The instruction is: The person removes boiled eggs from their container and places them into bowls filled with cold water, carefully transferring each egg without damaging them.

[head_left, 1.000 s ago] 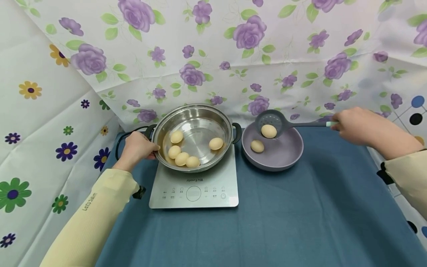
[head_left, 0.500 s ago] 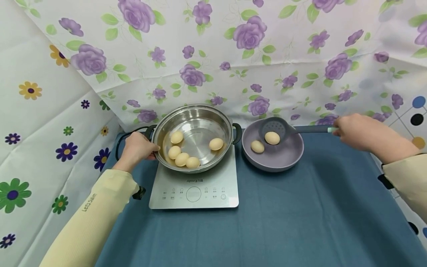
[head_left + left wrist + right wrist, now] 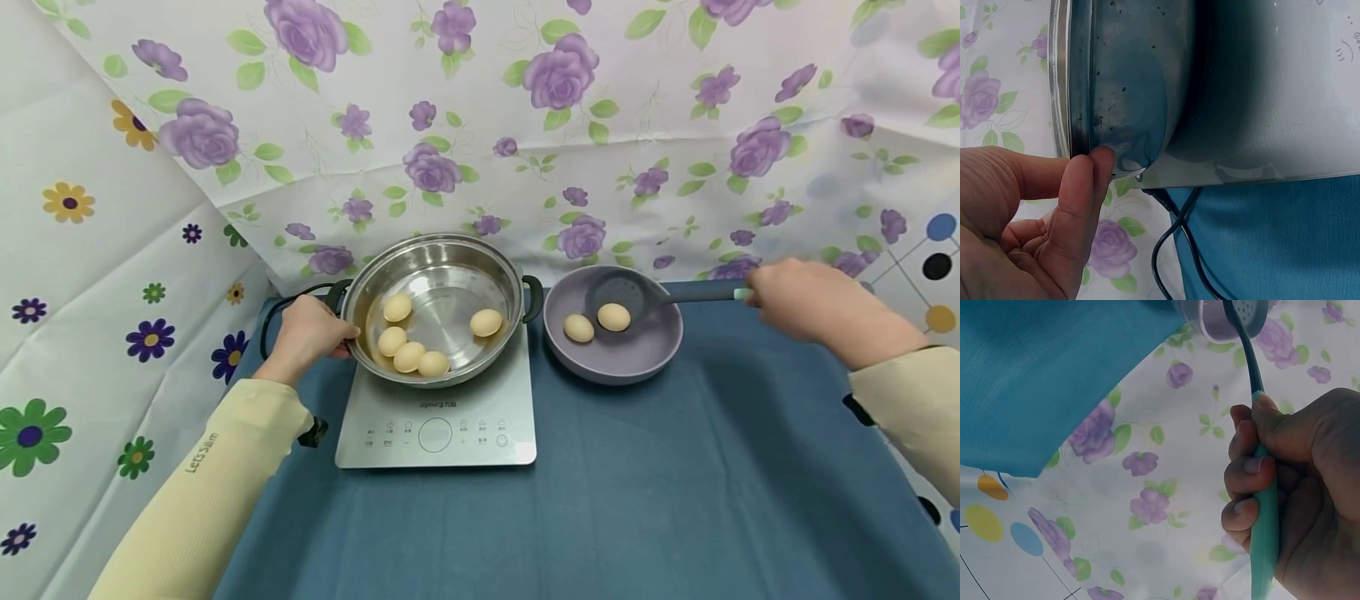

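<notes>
My left hand (image 3: pixel 309 329) pinches the rim of a steel pot (image 3: pixel 450 292) beside its left black handle; in the left wrist view the thumb lies at the rim, the fingertips (image 3: pixel 1104 159) against the outer wall. Several pale eggs (image 3: pixel 397 307) lie in shallow liquid in the pot. My right hand (image 3: pixel 817 304) grips the mint-green handle (image 3: pixel 1264 531) of a grey skimmer (image 3: pixel 611 292). The skimmer's perforated head is down inside a mauve bowl (image 3: pixel 630 362), tilted, with one egg (image 3: pixel 614 317) at its lower edge. Another egg (image 3: pixel 578 328) sits to its left in the bowl.
The pot stands on a silver induction cooker (image 3: pixel 435 450), whose black cord (image 3: pixel 1182 225) runs off at the left. A blue cloth (image 3: pixel 630 483) covers the table. Floral sheeting (image 3: pixel 495 125) hangs close behind the pot and bowl.
The skimmer has lowered into the bowl and tilted, its egg shifting down and slightly right. My right hand has come down a little. The left hand and pot stay put.
</notes>
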Tool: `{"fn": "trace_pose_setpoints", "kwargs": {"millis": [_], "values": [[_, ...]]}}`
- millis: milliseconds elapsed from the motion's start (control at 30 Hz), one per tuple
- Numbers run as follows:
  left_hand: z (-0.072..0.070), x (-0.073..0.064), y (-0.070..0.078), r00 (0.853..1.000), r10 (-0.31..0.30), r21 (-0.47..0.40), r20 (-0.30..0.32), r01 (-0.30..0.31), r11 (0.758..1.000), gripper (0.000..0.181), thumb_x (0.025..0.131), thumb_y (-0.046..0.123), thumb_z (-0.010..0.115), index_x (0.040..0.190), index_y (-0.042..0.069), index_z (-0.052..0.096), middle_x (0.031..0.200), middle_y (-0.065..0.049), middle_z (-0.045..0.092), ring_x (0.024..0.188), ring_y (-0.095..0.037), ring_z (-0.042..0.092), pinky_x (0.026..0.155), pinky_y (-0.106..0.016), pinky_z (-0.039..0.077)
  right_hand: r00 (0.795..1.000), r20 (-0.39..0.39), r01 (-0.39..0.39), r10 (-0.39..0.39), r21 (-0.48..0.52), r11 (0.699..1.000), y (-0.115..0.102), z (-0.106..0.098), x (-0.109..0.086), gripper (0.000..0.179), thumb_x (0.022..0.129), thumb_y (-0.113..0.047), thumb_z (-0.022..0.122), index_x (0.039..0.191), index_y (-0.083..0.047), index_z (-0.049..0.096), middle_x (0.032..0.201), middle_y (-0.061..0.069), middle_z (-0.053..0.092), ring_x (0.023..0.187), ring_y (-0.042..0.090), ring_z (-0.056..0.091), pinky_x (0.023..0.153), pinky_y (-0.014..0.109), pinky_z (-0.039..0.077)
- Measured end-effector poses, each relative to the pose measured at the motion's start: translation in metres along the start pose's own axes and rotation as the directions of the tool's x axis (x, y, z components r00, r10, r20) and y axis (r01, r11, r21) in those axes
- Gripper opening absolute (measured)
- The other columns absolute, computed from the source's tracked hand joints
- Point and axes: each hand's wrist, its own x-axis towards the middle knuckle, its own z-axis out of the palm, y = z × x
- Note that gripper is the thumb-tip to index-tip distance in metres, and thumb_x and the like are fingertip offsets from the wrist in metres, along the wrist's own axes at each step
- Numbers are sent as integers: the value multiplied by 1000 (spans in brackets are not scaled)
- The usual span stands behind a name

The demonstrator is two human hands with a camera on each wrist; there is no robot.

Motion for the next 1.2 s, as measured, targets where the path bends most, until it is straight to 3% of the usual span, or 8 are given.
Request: {"fn": "trace_pose_setpoints", "kwargs": {"millis": [800,1000,1200], "values": [[-1,0,0,1000,3,-6,6,-3,1000,21,83,20,68,85,-1,69,67,-11,71,57,-16,69,57,-32,56,999,-44,21,-26,-104,994,-10,4,10,6,82,-6,64,87,-3,66,80,8,66,65,20,60,57,43,51],[-2,1,0,1000,-1,0,10,1,1000,21,82,20,68,84,-1,69,66,-10,70,57,-16,69,57,-32,56,992,-115,41,-59,-157,987,-18,6,11,7,82,-5,61,76,-4,62,64,5,57,54,19,53,49,42,47],[-2,1,0,1000,-3,-3,14,3,1000,20,83,20,67,86,0,68,67,-10,71,57,-16,69,57,-32,57,978,-188,51,-87,-188,981,-24,8,10,14,82,-2,59,68,-5,58,62,7,52,51,20,48,43,39,42]]}}
